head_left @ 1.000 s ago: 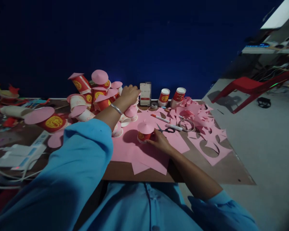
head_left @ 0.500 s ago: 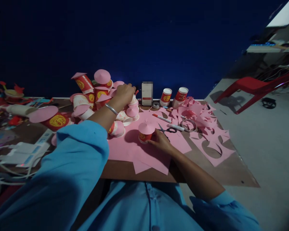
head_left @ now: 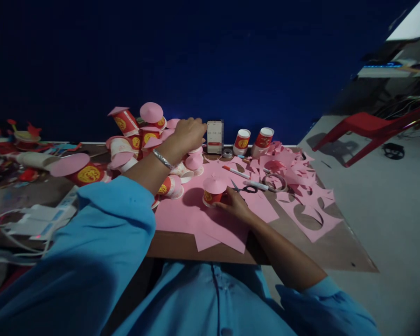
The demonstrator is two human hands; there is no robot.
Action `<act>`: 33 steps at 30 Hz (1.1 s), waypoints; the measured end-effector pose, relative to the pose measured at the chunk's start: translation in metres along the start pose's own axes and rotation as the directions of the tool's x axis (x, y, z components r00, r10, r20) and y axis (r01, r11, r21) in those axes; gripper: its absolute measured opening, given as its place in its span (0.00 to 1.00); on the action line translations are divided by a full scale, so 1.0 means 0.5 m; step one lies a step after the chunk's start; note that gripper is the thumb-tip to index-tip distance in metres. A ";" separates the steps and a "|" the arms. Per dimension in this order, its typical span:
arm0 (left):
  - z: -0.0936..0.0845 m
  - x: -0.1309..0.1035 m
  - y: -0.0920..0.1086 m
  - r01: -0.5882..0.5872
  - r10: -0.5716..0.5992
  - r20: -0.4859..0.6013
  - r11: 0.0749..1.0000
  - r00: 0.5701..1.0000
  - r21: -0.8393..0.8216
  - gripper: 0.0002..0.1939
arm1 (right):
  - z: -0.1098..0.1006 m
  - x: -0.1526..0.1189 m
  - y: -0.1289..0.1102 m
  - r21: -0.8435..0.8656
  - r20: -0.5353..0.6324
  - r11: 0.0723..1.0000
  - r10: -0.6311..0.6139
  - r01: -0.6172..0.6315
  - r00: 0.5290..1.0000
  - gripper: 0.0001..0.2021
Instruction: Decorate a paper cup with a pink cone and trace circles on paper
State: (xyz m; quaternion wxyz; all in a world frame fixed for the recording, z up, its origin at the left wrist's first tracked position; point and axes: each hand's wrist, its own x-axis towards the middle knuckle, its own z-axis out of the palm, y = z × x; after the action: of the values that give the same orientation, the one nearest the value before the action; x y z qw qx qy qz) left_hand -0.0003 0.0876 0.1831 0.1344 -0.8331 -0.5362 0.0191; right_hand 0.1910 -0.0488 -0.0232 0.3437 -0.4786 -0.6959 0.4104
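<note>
My right hand point(head_left: 237, 205) is closed round the right side of a small red paper cup point(head_left: 207, 198), its thumb at the front. A pink paper cone point(head_left: 214, 184) sits on top of the cup like a roof. My left hand point(head_left: 191, 134), with a silver bracelet at the wrist, is above the back of a pile of cups, just left of the phone. Its fingers are bent, and what they hold, if anything, is hidden. The cup pile point(head_left: 149, 137) has several red and white cups with pink cone tops. Pink paper sheets point(head_left: 185, 217) lie under the held cup.
Scissors point(head_left: 243, 188), markers point(head_left: 236, 171) and a tape roll point(head_left: 275, 182) lie right of the cup. Behind stand a phone point(head_left: 214, 136) and two cups point(head_left: 241, 142). Pink scraps point(head_left: 287, 165) cover the right side. A power strip point(head_left: 52, 219) with white cables is at left.
My left hand has shifted right, toward the phone. The right hand stays on the cup with the pink cone. The view has turned slightly.
</note>
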 end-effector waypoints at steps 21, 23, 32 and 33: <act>0.227 -0.420 0.196 -0.613 0.431 -0.537 0.759 0.725 -0.220 0.10 | -0.013 0.016 -0.015 0.141 -0.172 0.990 0.055 -0.031 0.984 0.31; 0.240 -0.414 0.213 -0.679 0.475 -0.563 0.699 0.676 -0.226 0.10 | -0.026 0.028 -0.053 0.135 -0.182 0.991 0.026 -0.001 0.983 0.32; 0.321 -0.375 0.237 -0.788 0.481 -0.678 0.565 0.556 -0.245 0.04 | -0.095 0.264 -0.242 -0.071 -0.289 0.972 -0.236 0.225 0.928 0.30; 0.333 -0.374 0.234 -0.770 0.470 -0.658 0.574 0.588 -0.279 0.04 | -0.095 0.297 -0.249 -0.089 -0.292 0.974 -0.226 0.209 0.929 0.30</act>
State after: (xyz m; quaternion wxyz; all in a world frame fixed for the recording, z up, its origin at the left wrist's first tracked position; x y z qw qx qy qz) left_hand -0.0050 -0.0920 -0.0269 0.0163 -0.9440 -0.1174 -0.3078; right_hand 0.1393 0.0781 0.1220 0.4752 -0.4650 -0.6956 0.2723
